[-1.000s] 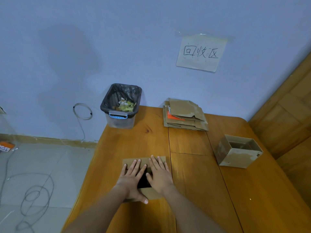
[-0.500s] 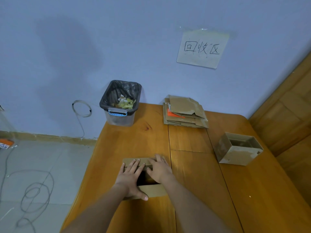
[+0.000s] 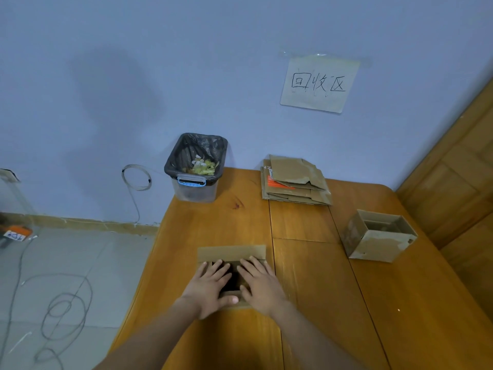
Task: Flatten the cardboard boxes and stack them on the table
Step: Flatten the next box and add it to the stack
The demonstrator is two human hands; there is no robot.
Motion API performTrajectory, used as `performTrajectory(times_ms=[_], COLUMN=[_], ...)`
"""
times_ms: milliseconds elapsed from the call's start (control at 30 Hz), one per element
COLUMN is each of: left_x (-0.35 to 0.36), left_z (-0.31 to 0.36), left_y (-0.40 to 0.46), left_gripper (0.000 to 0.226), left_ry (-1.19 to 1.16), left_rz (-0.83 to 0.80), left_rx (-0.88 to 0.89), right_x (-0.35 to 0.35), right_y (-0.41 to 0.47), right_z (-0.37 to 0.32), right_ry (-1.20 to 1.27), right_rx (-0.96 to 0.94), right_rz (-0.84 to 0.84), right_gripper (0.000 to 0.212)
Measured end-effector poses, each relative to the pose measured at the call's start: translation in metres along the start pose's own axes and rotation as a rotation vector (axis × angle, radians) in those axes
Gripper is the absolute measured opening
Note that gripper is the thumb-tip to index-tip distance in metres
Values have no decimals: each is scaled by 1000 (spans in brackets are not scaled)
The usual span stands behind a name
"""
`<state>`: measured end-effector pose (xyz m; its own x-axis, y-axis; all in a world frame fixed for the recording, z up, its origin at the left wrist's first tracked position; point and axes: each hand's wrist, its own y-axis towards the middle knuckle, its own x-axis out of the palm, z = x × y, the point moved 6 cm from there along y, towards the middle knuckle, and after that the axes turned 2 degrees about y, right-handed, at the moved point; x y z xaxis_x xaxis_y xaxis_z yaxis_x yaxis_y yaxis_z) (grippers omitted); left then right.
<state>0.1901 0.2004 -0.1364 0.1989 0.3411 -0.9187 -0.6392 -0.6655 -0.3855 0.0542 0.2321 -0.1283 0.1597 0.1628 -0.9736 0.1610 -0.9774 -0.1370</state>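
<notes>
Right hand point(image 3: 262, 285) has flattened again from its curl half a second back, and both palms now press the collapsed box point(image 3: 231, 254) on the near table point(image 3: 306, 289), fingers straight, grasping nothing, likely to crease it. Left hand point(image 3: 210, 285) lies alongside; flattened stack point(image 3: 294, 182) waits by the wall, open box point(image 3: 378, 236) right, not yet flattened.

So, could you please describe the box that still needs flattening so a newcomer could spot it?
Start at the wooden table and look to its right side. The open box stands there alone and upright, unlike the flat stack by the wall.
</notes>
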Motion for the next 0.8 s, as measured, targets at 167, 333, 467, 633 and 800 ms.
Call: performTrajectory(times_ms=[167, 333, 467, 633, 800], left_x=[7, 2, -2, -1, 0], left_z=[-11, -22, -33, -47, -53], left_y=[-13, -21, -31, -42, -45], left_gripper=[89, 93, 100, 112, 119], left_ry=[43, 22, 19, -2, -38], left_rz=[54, 127, 169, 209, 204], left_rx=[-94, -143, -160, -185, -196], right_x=[3, -6, -8, -7, -5], right_y=[-15, -20, -25, -29, -34], right_z=[6, 16, 30, 35, 33], right_ry=[-79, -88, -46, 94, 189], right_rx=[-4, 33, 84, 163, 236], right_rz=[-35, 0, 14, 51, 71], right_gripper=[59, 61, 61, 61, 60])
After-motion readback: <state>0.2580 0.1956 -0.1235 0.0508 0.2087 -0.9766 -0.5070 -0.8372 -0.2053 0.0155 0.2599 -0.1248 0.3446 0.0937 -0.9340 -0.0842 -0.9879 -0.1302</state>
